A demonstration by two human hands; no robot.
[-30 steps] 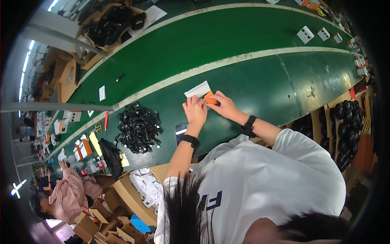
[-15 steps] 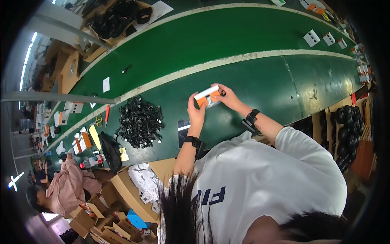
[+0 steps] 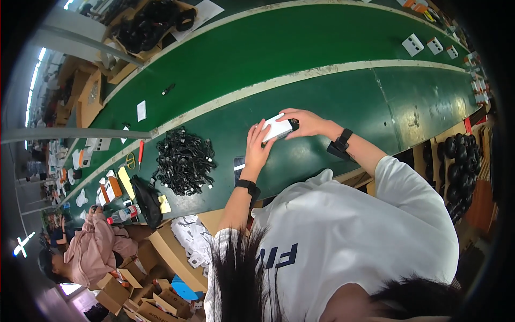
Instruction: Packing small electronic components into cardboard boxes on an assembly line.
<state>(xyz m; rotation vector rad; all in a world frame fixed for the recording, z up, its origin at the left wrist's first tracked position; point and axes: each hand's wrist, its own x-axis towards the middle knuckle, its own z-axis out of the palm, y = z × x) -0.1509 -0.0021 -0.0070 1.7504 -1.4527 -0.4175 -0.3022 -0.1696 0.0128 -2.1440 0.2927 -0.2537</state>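
Note:
Both hands hold a small white box [image 3: 277, 129] above the green workbench. My left hand [image 3: 258, 140] grips its left end, with fingers bent over the top face. At the other end, my right hand [image 3: 303, 123] wraps the edge with thumb and fingers. Something small and black shows by the right hand's fingers, too small to make out. The underside of the box is hidden. To the left of my hands lies a heap of black cables [image 3: 185, 161] with light plugs. A dark phone [image 3: 239, 167] rests partly behind my left forearm.
A green conveyor belt [image 3: 322, 37] runs beyond the bench, carrying white boxes [image 3: 412, 45] at far right. Scissors [image 3: 130, 160], a red-handled tool [image 3: 141, 154], a black bag [image 3: 145, 199] and a bottle [image 3: 123, 214] lie left. A co-worker in pink [image 3: 96, 247] sits nearby. Cartons [image 3: 179, 252] stand below.
The box has turned, so a plain white face shows where orange sides and an opening did before. My left fingers have moved over it, and my right hand has shifted slightly.

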